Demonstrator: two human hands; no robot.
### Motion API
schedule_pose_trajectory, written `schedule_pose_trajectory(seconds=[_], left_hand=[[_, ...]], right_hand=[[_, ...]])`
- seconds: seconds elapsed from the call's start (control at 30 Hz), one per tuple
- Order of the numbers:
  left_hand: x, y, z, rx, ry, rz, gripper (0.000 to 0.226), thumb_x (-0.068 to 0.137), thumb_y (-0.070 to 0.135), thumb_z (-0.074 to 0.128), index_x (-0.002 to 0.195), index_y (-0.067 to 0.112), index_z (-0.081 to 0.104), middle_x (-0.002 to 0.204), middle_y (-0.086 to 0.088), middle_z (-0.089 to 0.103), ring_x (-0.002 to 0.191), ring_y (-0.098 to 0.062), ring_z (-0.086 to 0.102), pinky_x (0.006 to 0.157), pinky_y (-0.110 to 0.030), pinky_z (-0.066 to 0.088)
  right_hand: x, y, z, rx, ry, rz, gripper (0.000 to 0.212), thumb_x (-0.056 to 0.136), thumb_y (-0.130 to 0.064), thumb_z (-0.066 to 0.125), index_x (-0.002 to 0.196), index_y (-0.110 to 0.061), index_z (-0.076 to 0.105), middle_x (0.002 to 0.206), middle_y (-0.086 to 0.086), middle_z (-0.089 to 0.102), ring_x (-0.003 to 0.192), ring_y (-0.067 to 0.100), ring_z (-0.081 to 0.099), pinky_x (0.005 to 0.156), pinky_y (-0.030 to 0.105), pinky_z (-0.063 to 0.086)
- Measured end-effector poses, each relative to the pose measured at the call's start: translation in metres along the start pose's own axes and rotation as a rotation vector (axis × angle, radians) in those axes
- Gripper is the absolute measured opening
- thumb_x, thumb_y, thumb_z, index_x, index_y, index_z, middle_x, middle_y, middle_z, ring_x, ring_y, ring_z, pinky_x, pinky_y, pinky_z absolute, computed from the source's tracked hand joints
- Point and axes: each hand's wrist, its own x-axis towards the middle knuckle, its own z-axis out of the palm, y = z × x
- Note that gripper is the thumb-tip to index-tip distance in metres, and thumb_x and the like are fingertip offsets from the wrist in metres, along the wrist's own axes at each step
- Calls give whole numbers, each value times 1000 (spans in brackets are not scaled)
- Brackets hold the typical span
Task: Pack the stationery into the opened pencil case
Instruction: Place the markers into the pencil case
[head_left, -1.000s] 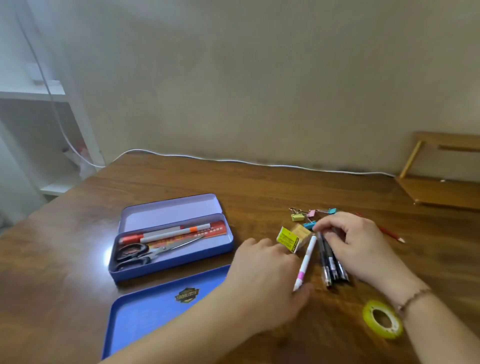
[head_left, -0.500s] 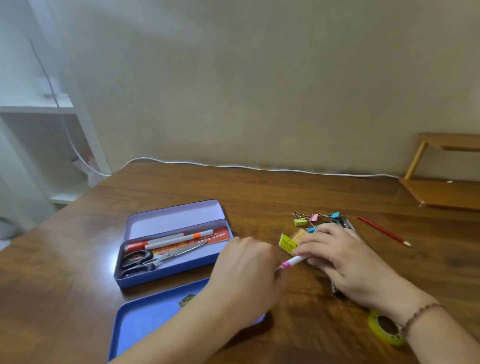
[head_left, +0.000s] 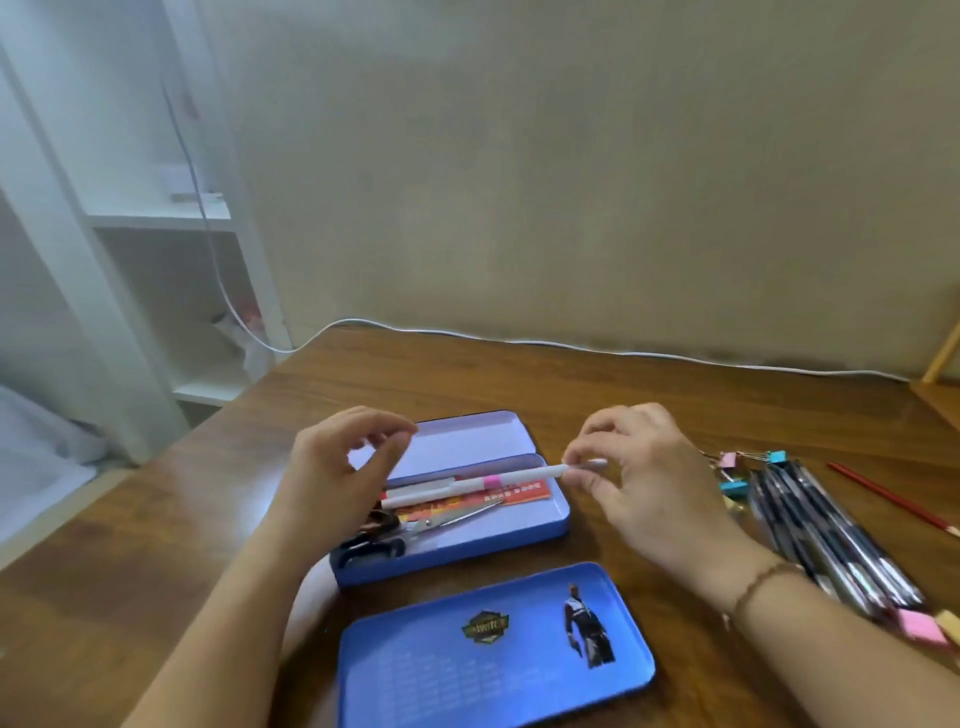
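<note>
1. A slim white plastic pen with a pink band (head_left: 488, 480) is held over the open blue metal pencil case (head_left: 457, 545), which lies toward the left edge of the desk (head_left: 675, 395).
2. The pen's right end is pinched between thumb and fingertips of the right hand (head_left: 649, 483); its left end dips toward the tray, close below the left hand (head_left: 337, 467).
3. The left hand is half curled with the fingers apart, and nothing is held in it.
4. The pen's long axis is seen to run nearly parallel to the case's long side, so only a lowering seems needed.
5. Black-handled steel scissors (head_left: 410, 527) and a red card (head_left: 498, 496) already lie inside.
6. The dark pens (head_left: 821, 530) lie toward the right edge, nearer the right hand.
</note>
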Motion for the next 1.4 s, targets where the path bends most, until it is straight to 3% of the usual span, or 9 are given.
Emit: schedule_pose_trajectory(seconds=[0.1, 0.23, 0.37, 0.63, 0.87, 1.1, 1.2, 1.3, 1.4], left_hand=[[-2, -15, -2, 55, 9, -18, 9, 81, 19, 73, 82, 28, 74, 80, 17, 69, 77, -13, 61, 73, -31, 50], [-4, -19, -5, 125, -122, -60, 10, 77, 25, 80, 76, 34, 76, 87, 22, 67, 91, -9, 58, 81, -26, 47], [-7, -22, -2, 219, -273, -29, 11, 70, 49, 72, 76, 41, 74, 86, 26, 64, 93, -7, 53, 85, -43, 47], [-7, -17, 1, 315, -313, -21, 5, 73, 42, 79, 75, 39, 76, 87, 26, 60, 93, -5, 46, 89, -39, 42], [-9, -18, 8, 376, -246, 6, 10, 73, 50, 77, 79, 42, 76, 80, 26, 56, 89, -7, 44, 81, -34, 33], [-10, -17, 15, 459, -235, -9, 13, 68, 39, 84, 65, 38, 72, 73, 24, 58, 82, -9, 45, 76, -35, 33], [-11, -13, 15, 471, -225, -19, 15, 68, 38, 85, 64, 38, 70, 73, 22, 59, 80, -11, 47, 73, -35, 37], [-12, -2, 15, 366, -152, 2, 13, 72, 37, 81, 68, 37, 69, 74, 20, 60, 78, -15, 51, 68, -32, 41], [-7, 32, 28, 348, -148, 47, 6, 78, 35, 75, 74, 34, 71, 77, 18, 60, 77, -15, 54, 66, -26, 40]], right_hand=[[18, -14, 27, -50, -96, 12, 11, 84, -41, 67, 92, -37, 72, 95, -16, 59, 95, 13, 48, 76, 32, 40], [25, -25, 46, -75, -163, 50, 16, 86, -47, 63, 98, -39, 70, 97, -15, 61, 93, 11, 46, 77, 31, 35], [29, -31, 50, -88, -195, 40, 18, 85, -49, 62, 99, -40, 69, 96, -16, 62, 93, 10, 46, 79, 32, 36], [33, -36, 53, -64, -188, 65, 16, 84, -46, 66, 94, -35, 70, 90, -13, 67, 92, 10, 47, 81, 32, 37], [27, 2, 3, 45, 12, 132, 6, 84, -32, 66, 84, -32, 72, 82, -15, 69, 82, 12, 52, 75, 36, 47], [1, 52, -66, 195, 169, 324, 9, 82, -21, 73, 76, -28, 73, 75, -15, 68, 76, 19, 63, 65, 24, 46], [-5, 79, -71, 163, 79, 391, 18, 83, -19, 73, 77, -35, 70, 80, -15, 69, 78, 12, 63, 63, 22, 43], [-8, 98, -71, 108, -157, 451, 20, 84, -17, 72, 84, -37, 70, 85, -15, 69, 78, -2, 59, 63, 17, 40], [-11, 112, -70, -77, -322, 478, 14, 82, -26, 72, 89, -37, 72, 94, -14, 68, 85, 4, 58, 76, 26, 46]])
